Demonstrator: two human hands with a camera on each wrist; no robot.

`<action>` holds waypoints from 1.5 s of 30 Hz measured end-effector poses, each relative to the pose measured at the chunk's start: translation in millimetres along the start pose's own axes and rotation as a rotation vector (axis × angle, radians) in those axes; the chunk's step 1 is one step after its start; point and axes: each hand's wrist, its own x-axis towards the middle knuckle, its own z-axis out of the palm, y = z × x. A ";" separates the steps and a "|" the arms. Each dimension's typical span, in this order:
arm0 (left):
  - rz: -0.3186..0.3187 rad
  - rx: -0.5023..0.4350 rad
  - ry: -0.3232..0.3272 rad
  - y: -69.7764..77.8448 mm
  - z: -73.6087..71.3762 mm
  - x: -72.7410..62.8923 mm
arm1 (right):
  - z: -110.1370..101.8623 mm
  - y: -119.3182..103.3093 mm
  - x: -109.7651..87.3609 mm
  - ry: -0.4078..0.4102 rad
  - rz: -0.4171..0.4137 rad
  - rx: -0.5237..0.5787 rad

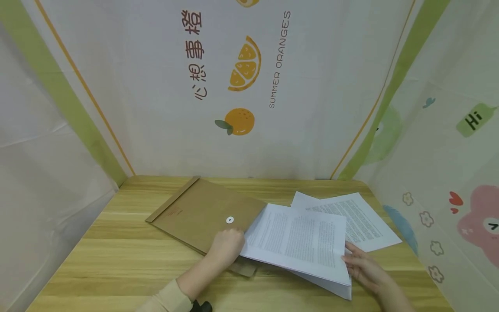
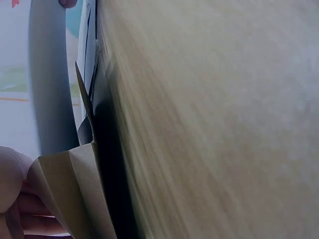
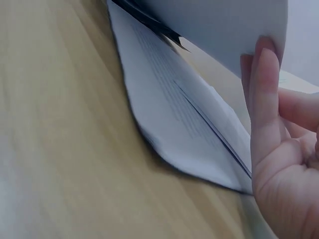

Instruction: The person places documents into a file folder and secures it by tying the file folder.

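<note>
A brown kraft document envelope (image 1: 206,206) with a white button (image 1: 230,220) lies aslant on the table, its mouth to the right and part of its flap (image 1: 244,267) showing beneath. My left hand (image 1: 227,246) grips the envelope near its mouth, and the left wrist view shows the fingers at the brown edge (image 2: 60,184). Printed sheets (image 1: 302,236) reach out of the mouth, their left ends hidden at the envelope. At their right edge my right hand (image 1: 366,269) pinches the raised sheet (image 3: 229,30), fingertips and thumb on opposite faces. A lower sheet (image 3: 164,109) sags under it.
More printed sheets (image 1: 364,223) lie behind the right hand on the wooden table (image 1: 117,260). A small black object (image 1: 201,307) shows at the front edge by the left sleeve (image 1: 167,299). Printed curtains (image 1: 312,143) stand around the back and sides.
</note>
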 end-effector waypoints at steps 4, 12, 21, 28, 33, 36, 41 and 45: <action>-0.003 0.004 0.000 2.2 -1.8 0.6 | 6.6 5.0 6.1 0.051 0.020 -0.028; -0.012 -0.011 -0.008 3.9 -1.6 1.5 | 25.2 16.3 22.5 0.171 0.051 -0.118; -0.010 -0.032 0.018 7.2 -1.8 3.6 | 54.4 22.2 43.2 0.172 0.035 -0.110; 0.003 -0.040 0.042 8.8 -0.9 5.4 | 74.1 29.3 60.9 0.235 0.047 -0.080; 0.026 -0.034 0.026 8.9 -2.8 6.5 | 85.8 35.3 71.7 0.261 0.050 -0.062; 0.041 -0.029 0.024 8.2 -3.3 7.0 | 90.0 38.5 75.6 0.254 0.046 -0.075; 0.042 -0.023 0.013 7.5 -2.9 7.8 | 96.8 40.7 80.6 0.217 0.038 -0.088; 0.049 -0.010 0.011 8.9 -3.5 9.3 | 102.3 41.0 85.1 0.210 0.029 -0.075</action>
